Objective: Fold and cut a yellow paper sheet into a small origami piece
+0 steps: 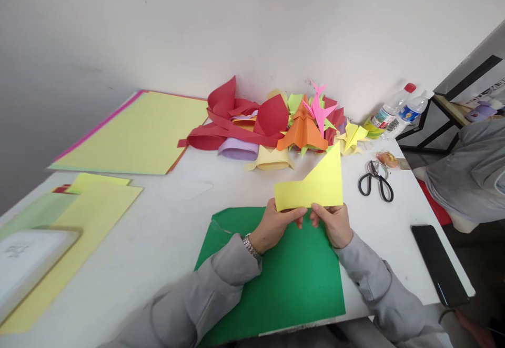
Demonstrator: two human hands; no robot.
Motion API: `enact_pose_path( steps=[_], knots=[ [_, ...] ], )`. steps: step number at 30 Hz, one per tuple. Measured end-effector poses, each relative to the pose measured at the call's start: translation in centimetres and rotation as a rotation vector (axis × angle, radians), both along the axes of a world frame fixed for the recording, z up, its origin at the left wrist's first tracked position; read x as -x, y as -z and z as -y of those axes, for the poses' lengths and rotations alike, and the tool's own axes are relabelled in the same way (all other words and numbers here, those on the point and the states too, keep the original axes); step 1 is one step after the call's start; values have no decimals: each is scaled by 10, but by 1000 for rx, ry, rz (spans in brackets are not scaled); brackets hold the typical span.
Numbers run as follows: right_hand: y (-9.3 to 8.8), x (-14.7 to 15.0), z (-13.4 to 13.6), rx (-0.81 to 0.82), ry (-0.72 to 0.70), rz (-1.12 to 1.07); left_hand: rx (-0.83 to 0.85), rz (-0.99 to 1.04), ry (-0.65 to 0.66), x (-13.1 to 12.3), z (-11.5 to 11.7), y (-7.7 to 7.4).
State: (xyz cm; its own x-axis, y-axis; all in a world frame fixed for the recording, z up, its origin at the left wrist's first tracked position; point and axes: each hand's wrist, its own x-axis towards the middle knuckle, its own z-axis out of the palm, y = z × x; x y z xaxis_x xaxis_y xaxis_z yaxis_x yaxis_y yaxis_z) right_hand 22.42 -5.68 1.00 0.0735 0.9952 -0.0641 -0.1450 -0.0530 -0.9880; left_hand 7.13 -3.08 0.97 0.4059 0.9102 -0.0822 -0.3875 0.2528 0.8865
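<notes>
Pinched the yellow paper by its lower edge in left hand and right hand, with each grip closed on it. Held it over the back edge of the green sheet, toward the front of the bench. Had scissors near the right edge, a phone toward the front right corner, an orange paper model near the back edge.
</notes>
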Motion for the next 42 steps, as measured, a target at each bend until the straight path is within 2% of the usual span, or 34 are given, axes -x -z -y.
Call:
enact_pose_path(
  steps=[10,17,23,28,34,42],
  knots=[
    [1,-3,0,-26,23,-70,-13,-7,-13,1,1,-2],
    [4,1,3,-14,-80,-68,-82,-53,-15,-2,4,-6],
    [4,-1,1,45,-89,-64,-102,-98,2,-2,4,-10],
    [4,-2,1,52,-109,-57,-75,-99,-6,-1,4,-5],
    [1,-5,-1,13,-65,10,-44,-90,-42,1,1,2],
    [-4,-17,-5,-33,-17,126,-41,-116,-5,8,-7,7]
  ],
)
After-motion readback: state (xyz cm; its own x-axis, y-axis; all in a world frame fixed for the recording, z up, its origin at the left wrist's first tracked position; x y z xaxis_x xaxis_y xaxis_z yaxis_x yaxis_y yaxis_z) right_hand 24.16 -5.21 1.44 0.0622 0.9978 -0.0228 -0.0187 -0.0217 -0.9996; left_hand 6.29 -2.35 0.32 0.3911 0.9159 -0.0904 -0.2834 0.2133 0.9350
